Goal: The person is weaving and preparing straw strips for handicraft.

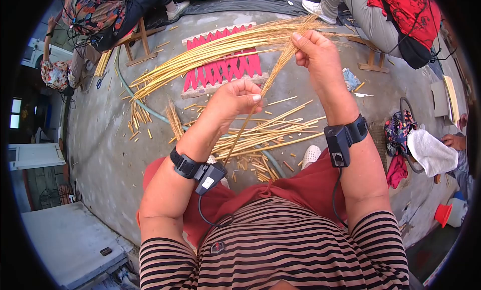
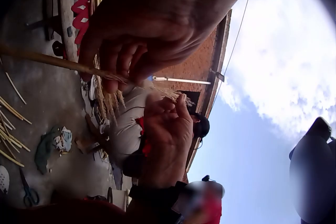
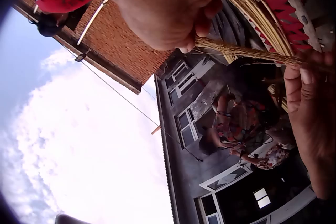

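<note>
A single broomcorn stalk (image 1: 244,129) with a bristly tassel (image 1: 280,62) slants across the head view. My left hand (image 1: 233,99) pinches it at the foot of the tassel, thumb on top. Higher up, the fingers of my right hand (image 1: 320,54) pinch the spread bristles. The right wrist view shows the tassel (image 3: 241,50) stretched between both hands. Just beyond lies a bundle of long broomcorn stalks (image 1: 195,59), tassels to the right, across a low rack (image 1: 220,72) with red zigzag strips.
Loose cut stalks (image 1: 270,132) and short pieces litter the concrete between my feet. A green hose (image 1: 145,107) crosses the ground. People sit on wooden stools (image 1: 143,42) at the far left and right. Scissors (image 2: 30,190) lie on the floor in the left wrist view.
</note>
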Available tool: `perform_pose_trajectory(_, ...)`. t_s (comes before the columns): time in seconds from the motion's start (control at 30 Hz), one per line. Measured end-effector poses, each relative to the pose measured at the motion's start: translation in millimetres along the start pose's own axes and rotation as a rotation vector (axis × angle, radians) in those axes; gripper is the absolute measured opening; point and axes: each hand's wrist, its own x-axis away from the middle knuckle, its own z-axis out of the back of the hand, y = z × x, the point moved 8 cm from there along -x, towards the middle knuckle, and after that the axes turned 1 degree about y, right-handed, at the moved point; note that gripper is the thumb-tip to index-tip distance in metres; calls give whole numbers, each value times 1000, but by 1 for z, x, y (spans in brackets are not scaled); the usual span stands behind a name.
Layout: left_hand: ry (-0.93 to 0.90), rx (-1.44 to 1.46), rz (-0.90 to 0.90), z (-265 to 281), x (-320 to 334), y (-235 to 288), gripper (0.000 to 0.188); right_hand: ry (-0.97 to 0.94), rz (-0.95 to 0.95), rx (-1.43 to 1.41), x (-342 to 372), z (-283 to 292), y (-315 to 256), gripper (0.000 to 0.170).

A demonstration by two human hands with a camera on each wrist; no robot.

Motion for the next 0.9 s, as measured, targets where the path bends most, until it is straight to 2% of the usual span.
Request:
perform_pose_trajectory(0.3, 89, -6, -148, 2, 2, 15, 8, 51, 68, -143, 1, 1, -8, 17)
perform_pose_trajectory(0.37, 149, -67, -220, 6, 2, 20, 10, 27, 122, -178, 3, -3, -13, 15)
perform_pose_trajectory(0.43, 201, -188, -319, 10, 0, 27, 14, -14, 86, -174, 6, -9, -16, 11)
perform_pose_trajectory(0.53, 250, -405, -436, 7, 6, 41, 20, -74, 71, -151, 12, -16, -20, 14)
perform_pose_trajectory(0.63, 161, -289, -309, 2, 10, 39, 18, -130, 58, -125, 16, -23, -15, 15)
perform_pose_trajectory(0.77, 143, -258, -267, 7, 10, 35, 19, -158, 49, -135, 18, -27, -9, 15)
perform_pose_trajectory(0.9, 188, -279, -310, 12, 13, 39, 11, -169, 52, -139, 20, -28, -10, 14)
